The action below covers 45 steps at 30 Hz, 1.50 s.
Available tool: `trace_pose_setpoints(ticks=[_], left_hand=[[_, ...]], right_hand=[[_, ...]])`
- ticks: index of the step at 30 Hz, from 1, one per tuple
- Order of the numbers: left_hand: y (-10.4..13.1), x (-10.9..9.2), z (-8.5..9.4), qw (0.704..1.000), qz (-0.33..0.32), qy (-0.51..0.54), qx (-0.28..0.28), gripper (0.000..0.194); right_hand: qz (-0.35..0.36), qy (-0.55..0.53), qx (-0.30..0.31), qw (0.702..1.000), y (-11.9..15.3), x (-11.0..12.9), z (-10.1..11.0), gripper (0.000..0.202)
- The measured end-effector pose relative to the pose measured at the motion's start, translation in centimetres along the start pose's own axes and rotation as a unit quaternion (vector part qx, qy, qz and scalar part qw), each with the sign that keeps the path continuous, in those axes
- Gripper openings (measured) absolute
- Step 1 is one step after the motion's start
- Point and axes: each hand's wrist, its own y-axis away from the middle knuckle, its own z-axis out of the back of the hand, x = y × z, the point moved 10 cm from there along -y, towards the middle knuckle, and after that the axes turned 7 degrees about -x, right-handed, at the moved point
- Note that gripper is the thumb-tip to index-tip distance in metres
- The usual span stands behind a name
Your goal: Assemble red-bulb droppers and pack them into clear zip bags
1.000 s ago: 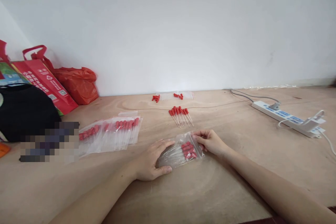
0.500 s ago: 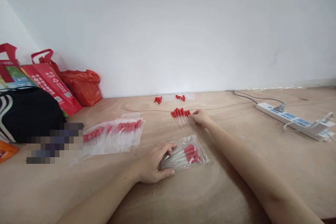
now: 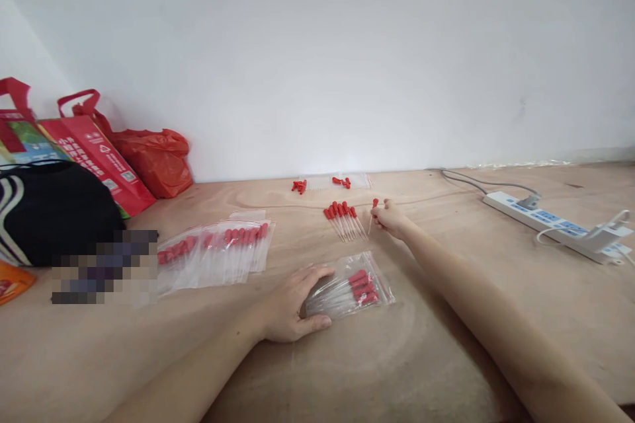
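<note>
My right hand point(image 3: 389, 217) pinches a glass dropper point(image 3: 374, 205) with a red rubber bulb, its thin tip pointing down towards the table. Just left of it, several more droppers point(image 3: 342, 215) lie fanned out, bulbs away from me. Nearer to me, a clear zip bag point(image 3: 337, 307) holds several red-bulbed droppers, bulbs to the right. My left hand point(image 3: 292, 307) rests at this bag's left end, index finger and thumb spread on either side, with a fingertip at its upper edge; whether it presses on the bag I cannot tell.
Several filled zip bags point(image 3: 218, 261) overlap at the left. Near the wall lie loose red bulbs point(image 3: 299, 186) and a flat clear bag point(image 3: 317, 182) with thin tubes. A power strip point(image 3: 546, 219) with cables stands right. Red bags point(image 3: 153, 162) and a black bag point(image 3: 59, 211) are at far left.
My right hand has shifted slightly right, drawing one dropper apart from the fanned row and lifting its bulb end. My left hand and the bag beside it have hardly moved.
</note>
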Motion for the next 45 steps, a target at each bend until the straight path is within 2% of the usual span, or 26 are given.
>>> trace_pose_setpoints(ticks=[3, 7, 11, 15, 19, 22, 26, 29, 34, 41, 45], left_hand=[[0.0, -0.2, 0.0, 1.000, -0.009, -0.004, 0.003, 0.062], [0.0, 0.0, -0.1, 1.000, -0.006, -0.005, 0.003, 0.062], [0.0, 0.1, -0.2, 1.000, -0.007, -0.009, 0.004, 0.062], [-0.1, -0.1, -0.1, 1.000, -0.013, -0.010, -0.002, 0.061], [-0.1, -0.3, 0.0, 1.000, -0.020, -0.005, -0.005, 0.061], [-0.1, -0.2, 0.0, 1.000, -0.022, -0.001, -0.005, 0.061], [-0.1, -0.3, 0.0, 1.000, -0.026, -0.002, -0.006, 0.061], [-0.1, -0.3, 0.0, 1.000, -0.025, -0.002, -0.007, 0.062], [-0.1, -0.1, 0.0, 1.000, -0.015, -0.003, -0.001, 0.062], [-0.1, -0.1, 0.0, 1.000, -0.022, 0.001, -0.008, 0.061], [-0.2, 0.0, -0.1, 1.000, -0.018, -0.004, -0.004, 0.062]], right_hand=[[0.002, -0.035, -0.004, 0.999, 2.8, -0.6, 2.3, 0.074], [0.013, -0.108, -0.027, 0.994, 5.9, -1.7, 4.9, 0.067], [0.016, -0.157, -0.062, 0.985, 7.4, -2.7, 5.8, 0.067], [0.024, -0.178, -0.043, 0.983, 8.4, -2.8, 4.5, 0.054], [0.030, -0.216, 0.025, 0.976, 9.6, -2.6, 2.2, 0.039], [0.027, -0.196, 0.074, 0.977, 10.3, -2.7, 0.8, 0.032], [0.030, -0.136, 0.131, 0.981, 10.7, -2.8, -0.4, 0.037], [0.036, -0.130, 0.143, 0.980, 10.9, -2.6, -0.4, 0.043], [0.031, -0.066, 0.188, 0.979, 11.6, -2.5, -1.5, 0.039], [0.029, -0.043, 0.191, 0.980, 11.6, -2.6, -2.5, 0.037], [0.042, -0.057, 0.269, 0.961, 12.5, -1.9, -3.7, 0.038]])
